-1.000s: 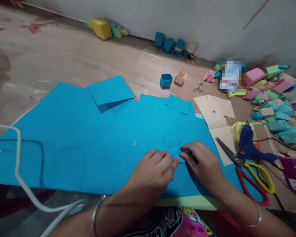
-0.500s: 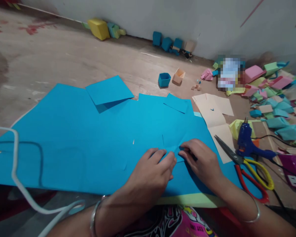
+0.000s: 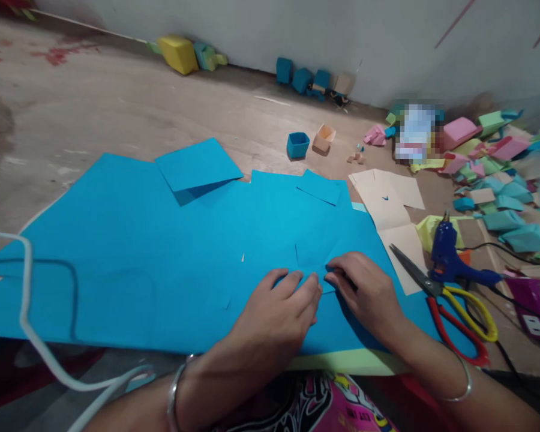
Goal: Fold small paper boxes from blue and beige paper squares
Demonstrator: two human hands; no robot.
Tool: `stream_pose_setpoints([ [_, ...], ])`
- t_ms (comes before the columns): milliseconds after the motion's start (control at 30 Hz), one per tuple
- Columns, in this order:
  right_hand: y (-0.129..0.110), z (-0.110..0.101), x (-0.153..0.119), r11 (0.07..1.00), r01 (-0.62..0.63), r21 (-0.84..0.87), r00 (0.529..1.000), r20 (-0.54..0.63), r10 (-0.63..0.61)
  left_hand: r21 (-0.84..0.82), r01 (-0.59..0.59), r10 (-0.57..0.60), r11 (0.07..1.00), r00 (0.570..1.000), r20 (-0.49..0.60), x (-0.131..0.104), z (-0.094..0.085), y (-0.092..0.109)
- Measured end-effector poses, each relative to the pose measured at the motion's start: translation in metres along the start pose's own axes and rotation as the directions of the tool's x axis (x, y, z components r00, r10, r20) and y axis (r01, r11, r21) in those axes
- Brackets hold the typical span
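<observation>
Both my hands work at a small piece of blue paper point(image 3: 317, 251) lying on larger blue sheets point(image 3: 180, 252). Its edges blend into the sheet below. My left hand point(image 3: 283, 309) lies palm down on the paper, fingers bent and apart, thumb mostly hidden. Just right of it, my right hand point(image 3: 364, 288) pinches the raised right edge of that piece between thumb and fingers. Scissors point(image 3: 427, 285) with one yellow and one red handle rest open to the right. Past them is a blue glue gun point(image 3: 450, 258).
A folded blue sheet point(image 3: 198, 165) and a blue strip point(image 3: 319, 187) lie farther back. Small blue point(image 3: 297, 146) and peach point(image 3: 324, 139) paper boxes stand beyond. Colored paper pieces point(image 3: 506, 198) heap at right. A white cable point(image 3: 27, 288) crosses the left side.
The view has shifted very slightly. Both hands keep almost the same place and grip on the blue paper.
</observation>
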State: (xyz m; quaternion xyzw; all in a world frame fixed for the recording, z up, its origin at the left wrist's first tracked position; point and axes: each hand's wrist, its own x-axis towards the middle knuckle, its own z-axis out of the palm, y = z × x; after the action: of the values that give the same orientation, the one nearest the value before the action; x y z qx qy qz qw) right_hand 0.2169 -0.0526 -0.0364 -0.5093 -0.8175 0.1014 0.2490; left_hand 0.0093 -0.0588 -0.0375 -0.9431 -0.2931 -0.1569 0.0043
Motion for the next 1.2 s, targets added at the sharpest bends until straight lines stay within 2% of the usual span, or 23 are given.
stream_pose_setpoints([
  [133,0.002,-0.006,-0.003,0.999,0.041,0.012,0.999,0.029,-0.041,0.035,-0.005,0.006,0.999,1.0,-0.016,0.002,-0.001,0.002],
  [333,-0.006,-0.018,-0.025,0.937,0.243,-0.251,0.97,0.076,-0.231,0.059,-0.017,0.017,0.998,1.0,-0.006,0.002,-0.001,0.004],
  [433,-0.009,-0.02,-0.035,0.912,0.307,-0.27,0.952,0.096,-0.292,0.057,-0.02,0.019,0.998,1.0,0.009,0.001,-0.001,0.003],
  [667,0.003,-0.034,-0.054,0.925,0.211,-0.317,0.977,0.042,-0.209,0.042,-0.033,0.03,0.999,0.998,0.063,-0.001,-0.003,0.001],
  [800,0.0,-0.037,-0.057,0.926,0.153,-0.345,0.986,-0.005,-0.164,0.038,-0.035,0.032,0.999,0.997,0.073,-0.001,-0.003,0.0],
  [900,-0.006,-0.029,-0.052,0.933,0.177,-0.312,0.982,-0.006,-0.189,0.043,-0.034,0.031,0.998,0.996,0.079,-0.001,-0.003,0.0],
  [1033,-0.009,-0.019,-0.043,0.939,0.226,-0.26,0.974,0.054,-0.219,0.06,-0.015,0.009,0.998,0.995,0.099,0.005,-0.007,0.003],
  [1200,-0.01,-0.02,-0.043,0.93,0.228,-0.29,0.974,0.079,-0.214,0.079,-0.014,0.002,0.997,0.987,0.158,0.011,-0.012,0.008],
])
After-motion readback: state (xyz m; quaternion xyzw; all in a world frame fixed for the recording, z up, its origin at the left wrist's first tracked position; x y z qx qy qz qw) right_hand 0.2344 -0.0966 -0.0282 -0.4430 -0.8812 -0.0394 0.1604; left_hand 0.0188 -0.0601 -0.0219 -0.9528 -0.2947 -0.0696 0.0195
